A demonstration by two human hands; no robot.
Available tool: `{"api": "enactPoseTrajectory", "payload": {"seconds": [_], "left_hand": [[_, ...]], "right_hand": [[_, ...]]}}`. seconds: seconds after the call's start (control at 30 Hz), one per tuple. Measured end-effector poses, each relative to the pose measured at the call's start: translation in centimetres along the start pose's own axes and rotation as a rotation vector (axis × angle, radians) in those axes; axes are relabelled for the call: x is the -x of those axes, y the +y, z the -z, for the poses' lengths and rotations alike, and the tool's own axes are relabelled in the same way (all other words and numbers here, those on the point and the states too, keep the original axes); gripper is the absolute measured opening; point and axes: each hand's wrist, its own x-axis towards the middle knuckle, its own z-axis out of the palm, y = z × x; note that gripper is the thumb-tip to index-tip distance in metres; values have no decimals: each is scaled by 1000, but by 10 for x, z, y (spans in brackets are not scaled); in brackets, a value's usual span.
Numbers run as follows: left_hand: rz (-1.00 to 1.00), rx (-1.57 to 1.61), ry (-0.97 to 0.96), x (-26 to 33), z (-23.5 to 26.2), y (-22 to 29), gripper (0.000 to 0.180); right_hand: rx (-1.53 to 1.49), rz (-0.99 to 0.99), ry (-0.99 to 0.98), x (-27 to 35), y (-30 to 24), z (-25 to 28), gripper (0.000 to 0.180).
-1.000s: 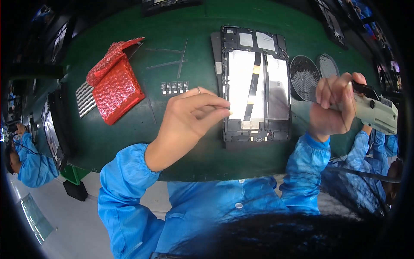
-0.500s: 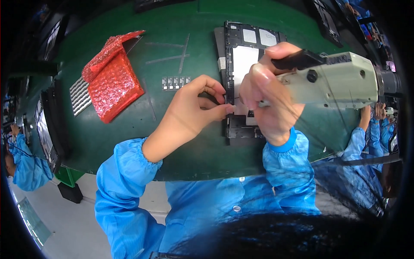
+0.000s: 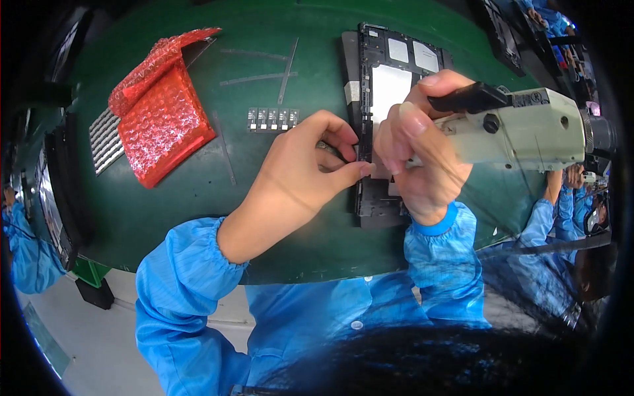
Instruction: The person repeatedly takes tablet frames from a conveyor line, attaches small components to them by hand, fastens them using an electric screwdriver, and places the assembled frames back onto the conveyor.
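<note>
Looks like a fastening step: the black frame (image 3: 386,125) is lying flat on the green table (image 3: 198,198); its left edge is pinched by the left hand (image 3: 310,165), something tiny maybe held there; the pale electric screwdriver (image 3: 522,129) is gripped tight in the right hand (image 3: 422,158); next the tip would need lining up square on the spot; the tip itself is hidden behind fingers, so contact can't be judged; red bubble bag (image 3: 162,112) sits well apart.
</note>
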Motion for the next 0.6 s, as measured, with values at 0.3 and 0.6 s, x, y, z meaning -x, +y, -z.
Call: {"api": "enactPoseTrajectory", "payload": {"seconds": [0.3, 0.6], "left_hand": [[75, -20, -47, 0, 1, 8, 35], [-73, -11, -4, -2, -2, -3, 33]], "right_hand": [[-14, -28, -6, 1, 1, -1, 28], [-97, -248, 98, 7, -9, -18, 27]]}}
